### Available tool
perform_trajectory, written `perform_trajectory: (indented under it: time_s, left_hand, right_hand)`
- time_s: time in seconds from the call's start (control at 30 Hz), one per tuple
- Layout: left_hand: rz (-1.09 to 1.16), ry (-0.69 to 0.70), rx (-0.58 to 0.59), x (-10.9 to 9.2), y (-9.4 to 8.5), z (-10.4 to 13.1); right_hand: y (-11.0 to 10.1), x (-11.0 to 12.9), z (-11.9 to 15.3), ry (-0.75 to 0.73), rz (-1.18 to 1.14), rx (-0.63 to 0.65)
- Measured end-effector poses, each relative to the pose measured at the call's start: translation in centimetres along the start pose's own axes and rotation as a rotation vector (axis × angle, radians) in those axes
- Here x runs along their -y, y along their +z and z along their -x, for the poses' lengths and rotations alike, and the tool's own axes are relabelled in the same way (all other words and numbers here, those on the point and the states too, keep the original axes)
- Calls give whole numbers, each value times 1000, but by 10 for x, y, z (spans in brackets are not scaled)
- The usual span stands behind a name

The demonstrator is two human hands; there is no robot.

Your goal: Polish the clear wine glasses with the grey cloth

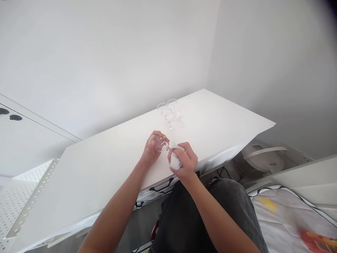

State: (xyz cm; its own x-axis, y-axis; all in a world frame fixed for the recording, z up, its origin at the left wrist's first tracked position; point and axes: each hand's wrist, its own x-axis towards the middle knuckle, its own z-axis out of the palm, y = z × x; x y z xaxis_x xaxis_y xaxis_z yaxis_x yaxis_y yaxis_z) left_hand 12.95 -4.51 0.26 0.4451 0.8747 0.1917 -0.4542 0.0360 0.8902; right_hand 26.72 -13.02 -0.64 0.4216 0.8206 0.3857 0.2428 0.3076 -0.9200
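My left hand (152, 149) is closed around the bowl of a clear stemmed glass (159, 143), which lies tilted with its mouth toward the left. My right hand (185, 160) grips a crumpled white cloth (176, 161) at the stem end of that glass. The cloth and fingers hide the foot of the glass. Beyond both hands, several more clear stemmed glasses (168, 112) stand in a close group on the white tabletop (110, 154), near its back edge.
Black handles (162, 185) stick out below the table's front edge. A white perforated panel (21, 193) is at the left. Under the right side sits a round white appliance (263, 158) with a handle. A quilted mattress (286, 211) lies at the lower right. Walls rise behind.
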Motion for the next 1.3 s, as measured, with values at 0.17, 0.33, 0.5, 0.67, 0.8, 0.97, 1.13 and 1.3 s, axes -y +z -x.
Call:
perform_trajectory:
  time_s: [0.17,0.33,0.5,0.67,0.8,0.97,1.13,1.3]
  left_hand:
    - [-33,80,32,-1,2,2]
    - [42,68,-66,-10,6,2]
    - [52,57,-106,-11,1,4]
    - [27,34,-69,-7,-2,5]
    - [38,16,-36,-6,-3,5]
    - [43,3,-27,-3,-4,4]
    - [12,12,6,-2,-4,5]
    - [16,-3,5,-4,-2,4]
  right_hand:
    - [-5,19,-13,616,-520,-43]
    - [-41,26,-34,517,-706,-296]
    - [-75,18,-50,463,-945,-376]
    - [-69,14,-50,476,-1017,-298]
    - [-63,14,-51,509,-992,-280]
    - [-61,10,-52,520,-993,-245]
    - [-56,10,-50,531,-992,-212]
    - [-51,10,-48,530,-1010,-192]
